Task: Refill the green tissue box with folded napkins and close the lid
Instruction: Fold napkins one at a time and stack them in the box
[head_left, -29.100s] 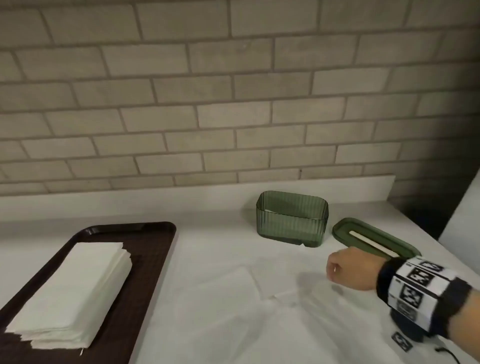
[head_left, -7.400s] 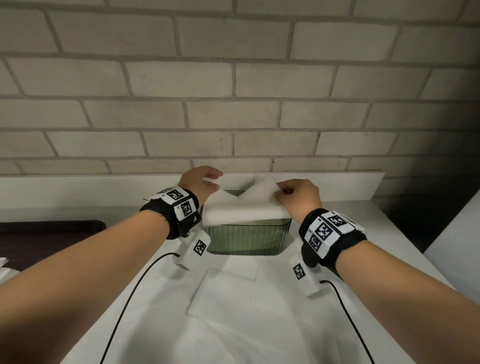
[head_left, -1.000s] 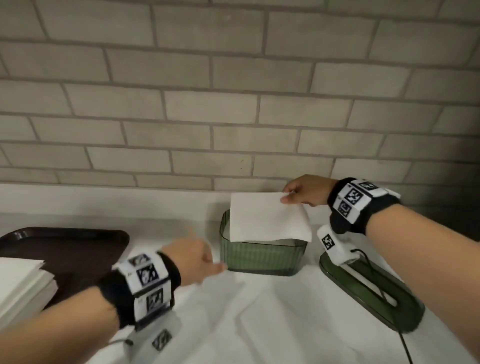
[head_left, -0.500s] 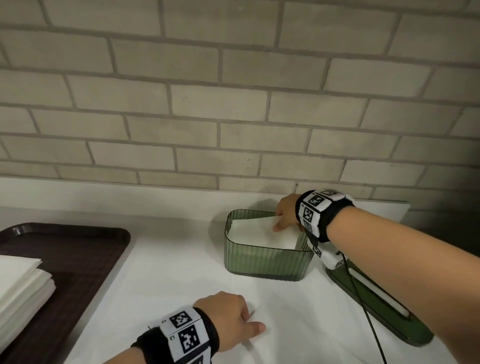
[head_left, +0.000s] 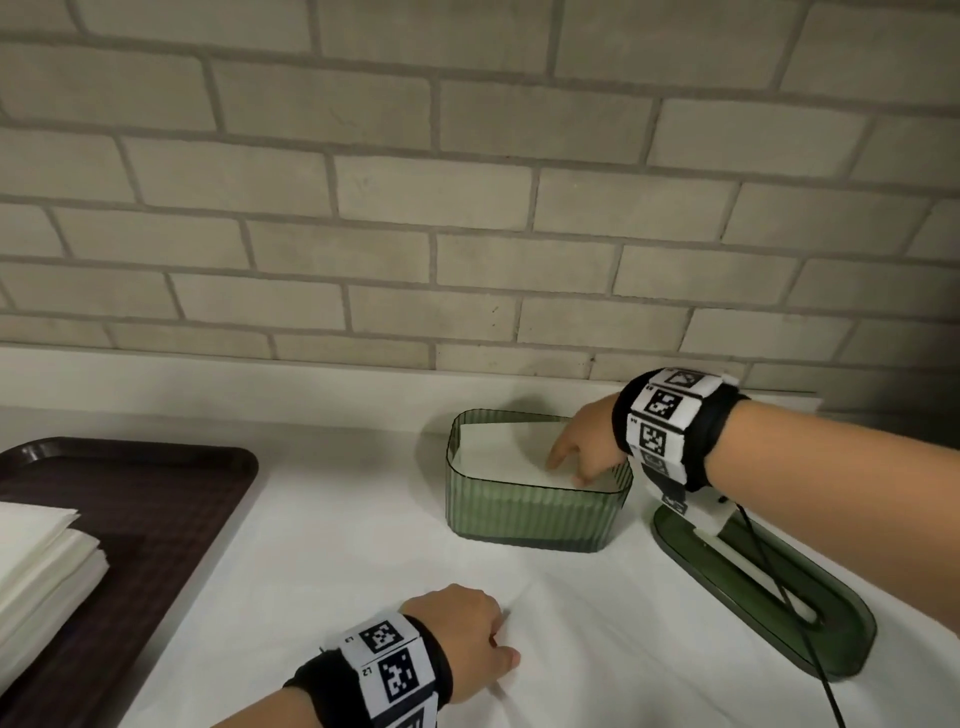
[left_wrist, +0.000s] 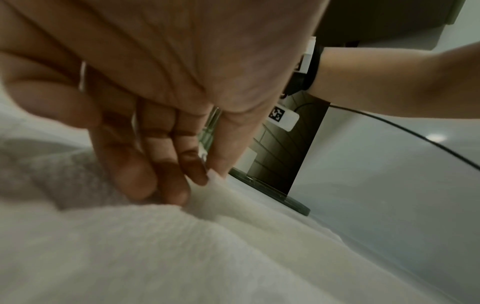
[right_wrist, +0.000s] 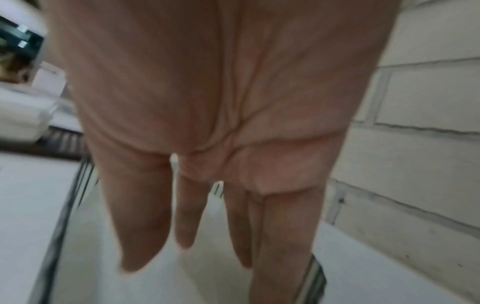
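The ribbed green tissue box (head_left: 535, 512) stands open near the brick wall, with white folded napkins (head_left: 493, 454) inside. My right hand (head_left: 563, 465) reaches into it from the right and presses on the top napkin with straight fingers (right_wrist: 140, 236). The green slotted lid (head_left: 763, 587) lies flat on the table to the right of the box. My left hand (head_left: 506, 649) rests at the table's front on a loose white napkin (head_left: 597, 649). In the left wrist view its thumb and fingers (left_wrist: 182, 185) pinch a raised fold of that napkin (left_wrist: 215, 197).
A dark brown tray (head_left: 156, 493) sits at the left, holding a stack of white napkins (head_left: 36, 561). The brick wall (head_left: 467, 208) runs close behind the box. A black cable (head_left: 779, 587) from my right wrist crosses the lid.
My right hand has lowered its napkin from above the box into it and now presses it flat. My left hand has come down onto the loose napkin at the front.
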